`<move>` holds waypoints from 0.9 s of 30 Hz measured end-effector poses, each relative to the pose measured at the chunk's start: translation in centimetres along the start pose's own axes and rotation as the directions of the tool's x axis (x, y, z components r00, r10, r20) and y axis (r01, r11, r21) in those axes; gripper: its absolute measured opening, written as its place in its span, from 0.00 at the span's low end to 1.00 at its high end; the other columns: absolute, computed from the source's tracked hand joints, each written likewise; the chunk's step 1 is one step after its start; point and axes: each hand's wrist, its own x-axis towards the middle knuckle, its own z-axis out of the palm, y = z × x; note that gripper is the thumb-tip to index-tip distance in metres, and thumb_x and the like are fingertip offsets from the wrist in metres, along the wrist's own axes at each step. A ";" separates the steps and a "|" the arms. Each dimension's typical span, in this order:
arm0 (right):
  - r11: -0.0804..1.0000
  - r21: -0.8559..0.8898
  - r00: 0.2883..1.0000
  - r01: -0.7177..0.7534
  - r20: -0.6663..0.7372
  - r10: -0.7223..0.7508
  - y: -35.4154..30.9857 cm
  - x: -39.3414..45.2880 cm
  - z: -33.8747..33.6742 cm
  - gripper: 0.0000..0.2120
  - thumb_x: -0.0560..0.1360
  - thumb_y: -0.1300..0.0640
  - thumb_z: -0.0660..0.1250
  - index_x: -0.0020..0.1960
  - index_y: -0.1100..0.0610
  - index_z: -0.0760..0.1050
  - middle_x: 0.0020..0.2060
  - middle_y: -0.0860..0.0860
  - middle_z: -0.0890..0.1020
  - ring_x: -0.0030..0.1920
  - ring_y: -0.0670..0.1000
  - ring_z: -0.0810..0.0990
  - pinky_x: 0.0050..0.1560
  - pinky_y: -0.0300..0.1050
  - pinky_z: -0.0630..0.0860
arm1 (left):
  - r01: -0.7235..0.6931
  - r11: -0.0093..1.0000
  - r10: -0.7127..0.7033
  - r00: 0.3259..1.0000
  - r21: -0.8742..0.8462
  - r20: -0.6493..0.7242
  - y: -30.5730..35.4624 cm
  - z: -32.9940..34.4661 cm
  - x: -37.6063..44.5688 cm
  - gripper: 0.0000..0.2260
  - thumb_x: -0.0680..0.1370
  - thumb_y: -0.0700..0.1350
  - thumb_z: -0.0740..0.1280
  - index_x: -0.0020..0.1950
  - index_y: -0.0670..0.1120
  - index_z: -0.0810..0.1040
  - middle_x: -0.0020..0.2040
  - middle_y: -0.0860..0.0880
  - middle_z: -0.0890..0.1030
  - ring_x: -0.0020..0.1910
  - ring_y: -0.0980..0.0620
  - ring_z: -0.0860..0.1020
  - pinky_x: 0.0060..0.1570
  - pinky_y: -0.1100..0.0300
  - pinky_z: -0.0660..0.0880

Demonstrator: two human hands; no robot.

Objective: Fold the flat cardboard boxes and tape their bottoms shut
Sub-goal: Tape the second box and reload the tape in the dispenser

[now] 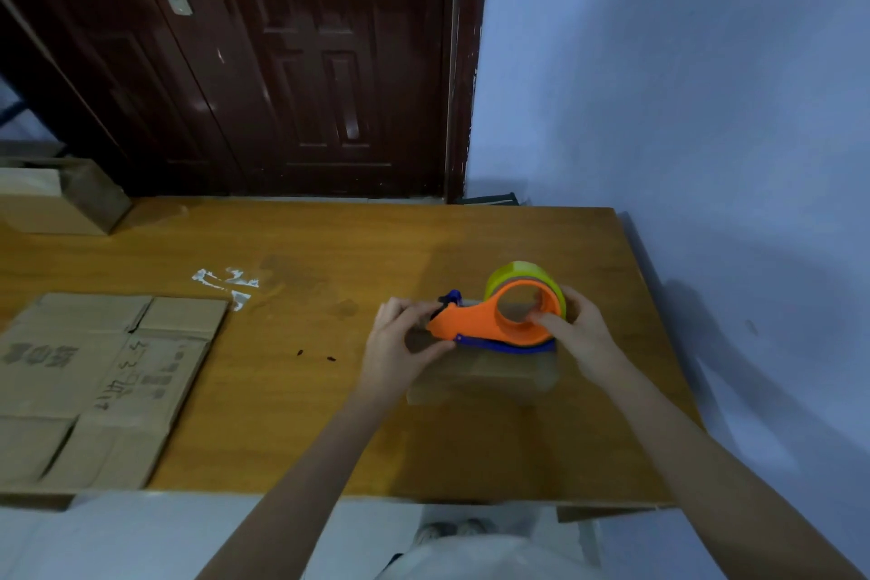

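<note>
Both hands on the tape dispenser, over a small folded box at the table's right side.

I have my right hand (pixel 581 334) curled round the roll end of the orange tape dispenser (pixel 494 320), fingers reaching into its ring, while my left hand (pixel 400 344) pinches the cutter end between thumb and fingers. The dispenser's long axis runs roughly from 9 to 3 o'clock, roll toward 3, blade toward 9, so each hand has the end nearest it. It sits on or just above a small cardboard box (pixel 480 374); I cannot tell if it touches. My guess is the tape gets drawn along that same line. The flat cardboard boxes (pixel 94 386) lie well apart at 9 o'clock, nearer my left hand, on the wooden table (pixel 329 414).
</note>
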 end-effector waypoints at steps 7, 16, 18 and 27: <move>0.969 0.231 0.991 -0.083 -0.081 0.104 -1.1 0.2 0.6 0.26 0.66 0.45 0.71 0.62 0.50 0.70 0.46 0.54 0.82 0.47 0.51 0.82 0.52 0.48 0.77 | 0.121 0.960 -0.162 0.976 -0.253 -0.147 1.2 1.8 0.0 0.19 0.70 0.45 0.75 0.59 0.55 0.77 0.46 0.50 0.72 0.46 0.56 0.74 0.48 0.67 0.71; 0.954 0.299 0.964 0.034 -0.260 0.047 -1.1 -0.6 2.9 0.10 0.73 0.46 0.67 0.53 0.45 0.73 0.45 0.50 0.81 0.47 0.50 0.81 0.49 0.46 0.77 | 0.165 0.977 -0.192 0.955 -0.134 -0.225 0.9 3.4 -0.6 0.29 0.70 0.64 0.68 0.65 0.50 0.74 0.51 0.53 0.70 0.52 0.54 0.73 0.52 0.59 0.74; 0.967 0.246 0.954 0.064 -0.299 0.013 -1.5 -0.2 3.1 0.04 0.77 0.50 0.64 0.52 0.46 0.73 0.44 0.49 0.80 0.44 0.48 0.80 0.46 0.45 0.76 | 0.156 0.980 -0.180 0.960 -0.124 -0.215 1.0 3.3 -0.6 0.32 0.66 0.66 0.69 0.66 0.50 0.74 0.52 0.53 0.70 0.53 0.55 0.72 0.51 0.63 0.72; 0.962 0.229 0.914 0.149 -0.404 -0.046 -2.5 0.6 4.2 0.06 0.81 0.49 0.57 0.54 0.48 0.70 0.48 0.50 0.77 0.47 0.47 0.78 0.49 0.41 0.75 | 0.208 0.965 -0.249 0.919 -0.161 -0.306 1.5 4.1 0.1 0.24 0.68 0.53 0.76 0.61 0.50 0.76 0.49 0.54 0.73 0.51 0.53 0.74 0.49 0.56 0.75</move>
